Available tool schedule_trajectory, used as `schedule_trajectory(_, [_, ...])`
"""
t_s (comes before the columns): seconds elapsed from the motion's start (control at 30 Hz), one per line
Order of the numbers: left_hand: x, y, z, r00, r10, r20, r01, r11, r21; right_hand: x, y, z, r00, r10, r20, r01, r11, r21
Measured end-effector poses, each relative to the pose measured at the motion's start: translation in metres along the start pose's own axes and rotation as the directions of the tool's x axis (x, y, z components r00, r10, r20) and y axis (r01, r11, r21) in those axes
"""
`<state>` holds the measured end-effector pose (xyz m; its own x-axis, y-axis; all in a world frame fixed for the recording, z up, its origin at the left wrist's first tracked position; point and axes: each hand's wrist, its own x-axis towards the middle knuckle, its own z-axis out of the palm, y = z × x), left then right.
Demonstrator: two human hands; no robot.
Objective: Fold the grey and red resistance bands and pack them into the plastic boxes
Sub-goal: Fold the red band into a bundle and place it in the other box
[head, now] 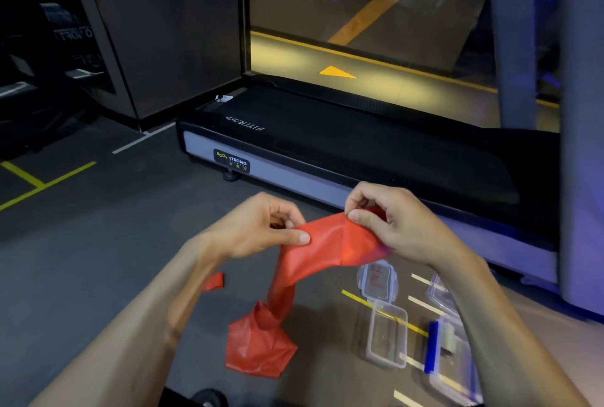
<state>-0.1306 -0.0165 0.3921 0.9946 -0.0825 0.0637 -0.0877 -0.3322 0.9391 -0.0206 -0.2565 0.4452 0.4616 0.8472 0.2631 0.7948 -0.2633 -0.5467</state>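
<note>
Red band [330, 245] is hanging mid-frame, top edge stretched between both hands, tail bunching on the floor [81, 259] at 6 o'clock. Left hand [258, 227] is pinching the left corner, right hand [389, 220] pinching the right. 2 open boxes [387, 338] are sitting at 4 o'clock. Risk: thin slick rubber slipping from a pinch, or the twisted tail skewing the fold.
</note>
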Motion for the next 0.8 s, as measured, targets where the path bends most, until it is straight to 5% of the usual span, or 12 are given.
schedule_trajectory(0.8, [0.005,-0.001,-0.001,0.998,0.026,-0.05,-0.027,1.0,-0.014,-0.007,0.013,0.0,0.997,0.078,-0.004,-0.078,0.992,0.096])
